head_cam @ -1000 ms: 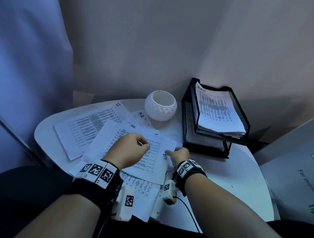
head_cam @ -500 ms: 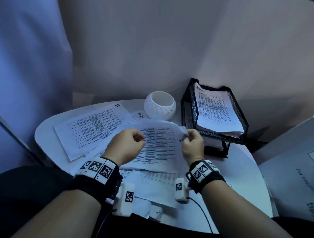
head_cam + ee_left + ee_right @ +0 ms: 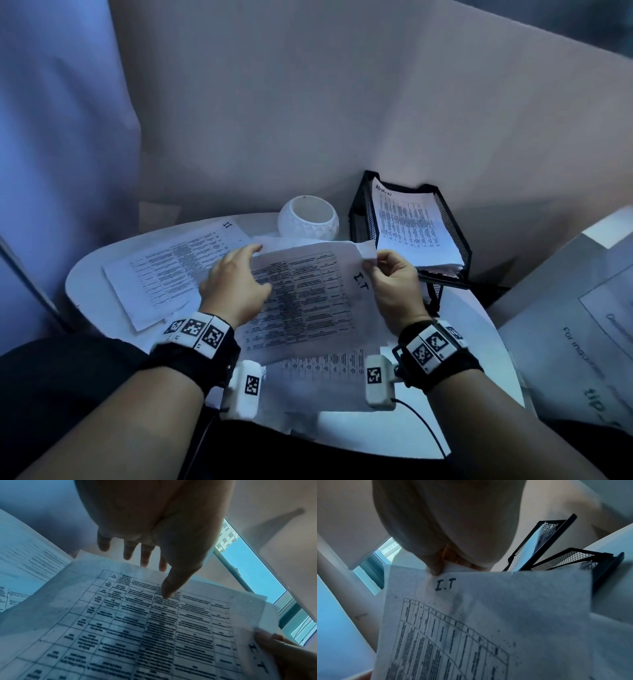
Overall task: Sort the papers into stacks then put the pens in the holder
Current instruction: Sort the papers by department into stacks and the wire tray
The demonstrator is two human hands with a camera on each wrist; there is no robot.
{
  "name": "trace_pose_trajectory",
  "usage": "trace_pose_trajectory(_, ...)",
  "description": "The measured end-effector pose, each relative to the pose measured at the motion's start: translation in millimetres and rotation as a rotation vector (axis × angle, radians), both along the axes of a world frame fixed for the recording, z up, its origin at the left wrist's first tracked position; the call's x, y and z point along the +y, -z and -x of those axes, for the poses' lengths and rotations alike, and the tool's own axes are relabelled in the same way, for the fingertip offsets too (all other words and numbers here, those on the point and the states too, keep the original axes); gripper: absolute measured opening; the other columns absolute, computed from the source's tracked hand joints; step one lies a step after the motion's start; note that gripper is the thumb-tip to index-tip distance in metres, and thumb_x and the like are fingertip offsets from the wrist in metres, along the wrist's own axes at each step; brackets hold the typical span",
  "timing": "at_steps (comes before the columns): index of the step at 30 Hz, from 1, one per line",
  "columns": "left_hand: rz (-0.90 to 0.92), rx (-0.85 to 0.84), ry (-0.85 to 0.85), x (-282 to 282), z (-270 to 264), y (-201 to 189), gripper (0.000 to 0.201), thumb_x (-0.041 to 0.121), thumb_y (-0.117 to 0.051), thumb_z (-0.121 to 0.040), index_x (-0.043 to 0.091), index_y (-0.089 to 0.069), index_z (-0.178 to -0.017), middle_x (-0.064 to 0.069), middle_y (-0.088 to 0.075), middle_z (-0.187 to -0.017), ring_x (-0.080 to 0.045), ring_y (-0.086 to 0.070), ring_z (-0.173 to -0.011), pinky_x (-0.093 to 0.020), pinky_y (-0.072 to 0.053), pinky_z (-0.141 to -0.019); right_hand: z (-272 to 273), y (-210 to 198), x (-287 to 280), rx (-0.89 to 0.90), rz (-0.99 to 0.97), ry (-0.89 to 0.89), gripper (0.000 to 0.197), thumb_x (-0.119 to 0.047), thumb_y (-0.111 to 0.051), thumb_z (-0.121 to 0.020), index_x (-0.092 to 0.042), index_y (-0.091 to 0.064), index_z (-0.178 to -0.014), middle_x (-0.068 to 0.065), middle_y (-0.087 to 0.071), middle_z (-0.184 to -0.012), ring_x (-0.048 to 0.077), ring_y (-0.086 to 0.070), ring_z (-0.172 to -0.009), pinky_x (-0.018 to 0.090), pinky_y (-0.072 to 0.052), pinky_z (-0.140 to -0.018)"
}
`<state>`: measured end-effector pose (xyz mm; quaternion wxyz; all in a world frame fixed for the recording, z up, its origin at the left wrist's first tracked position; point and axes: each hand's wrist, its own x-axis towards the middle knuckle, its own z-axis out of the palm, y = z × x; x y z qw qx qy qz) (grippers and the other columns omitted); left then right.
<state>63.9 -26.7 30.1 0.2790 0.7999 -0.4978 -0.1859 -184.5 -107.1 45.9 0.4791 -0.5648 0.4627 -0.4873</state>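
Note:
I hold a printed sheet marked "I.T" [image 3: 308, 301] tilted up above the round white table [image 3: 462, 359]. My right hand [image 3: 380, 270] pinches its top edge beside the lettering, as the right wrist view shows at the thumb [image 3: 435, 568]. My left hand [image 3: 239, 284] holds the sheet's left side, thumb [image 3: 168, 588] on top and fingers straight behind the far edge. Another sheet marked IT [image 3: 171, 270] lies flat at the left. More printed sheets [image 3: 325, 373] lie under the lifted one. The white round holder [image 3: 308, 219] stands empty at the back. I see no pens.
A black mesh tray [image 3: 459, 236] stands at the back right, its top tier holding a stack marked ADMIN [image 3: 407, 222]. A large pale box [image 3: 565, 325] sits right of the table. Walls close in behind the table.
The I.T sheet has risen off the pile and tilted up toward me. My right hand moved up and right with it. My left hand's fingers uncurled from a fist.

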Motion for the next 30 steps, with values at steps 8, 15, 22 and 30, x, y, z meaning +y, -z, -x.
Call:
trace_pose_trajectory(8, -0.121, -0.018, -0.012, 3, -5, 0, 0.015, 0.044, -0.070, -0.084, 0.029, -0.067, -0.081, 0.005, -0.071, -0.077, -0.030, -0.069, -0.092, -0.044, -0.049, -0.093, 17, -8, 10, -0.178, -0.094, 0.060, 0.009, -0.015, -0.068, -0.096, -0.007, -0.069, -0.092, 0.016, -0.072, -0.090, 0.025, -0.065, -0.081, 0.044, -0.057, -0.082)
trace_pose_trajectory(15, 0.059, 0.486, -0.025, 2, -7, -6, 0.030, 0.032, -0.071, -0.095, 0.007, -0.070, -0.078, -0.003, -0.061, -0.068, -0.023, -0.053, -0.065, -0.033, -0.037, -0.063, 44, 7, 6, -0.531, -0.281, 0.288, 0.020, -0.008, -0.053, -0.104, -0.015, -0.063, -0.087, 0.012, -0.073, -0.086, 0.024, -0.069, -0.073, 0.034, -0.061, -0.062)
trace_pose_trajectory(22, 0.019, 0.698, 0.050, -9, 0, 13, 0.051, 0.050, -0.072, -0.070, 0.005, -0.072, -0.093, -0.012, -0.067, -0.081, -0.022, -0.059, -0.077, -0.039, -0.042, -0.074, 27, 20, 3, -0.647, -0.433, 0.276, 0.018, -0.008, -0.049, -0.105, -0.012, -0.063, -0.094, 0.015, -0.073, -0.095, 0.026, -0.073, -0.078, 0.039, -0.063, -0.069)
trace_pose_trajectory(30, 0.132, 0.509, -0.111, -7, -16, -4, 0.034, 0.011, -0.076, -0.085, 0.020, -0.060, -0.114, -0.006, -0.072, -0.092, -0.026, -0.072, -0.074, -0.037, -0.059, -0.065, -7, 45, -9, -0.406, -0.556, 0.295, 0.018, -0.010, -0.051, -0.102, -0.010, -0.061, -0.117, 0.014, -0.071, -0.099, 0.025, -0.067, -0.078, 0.037, -0.055, -0.068)
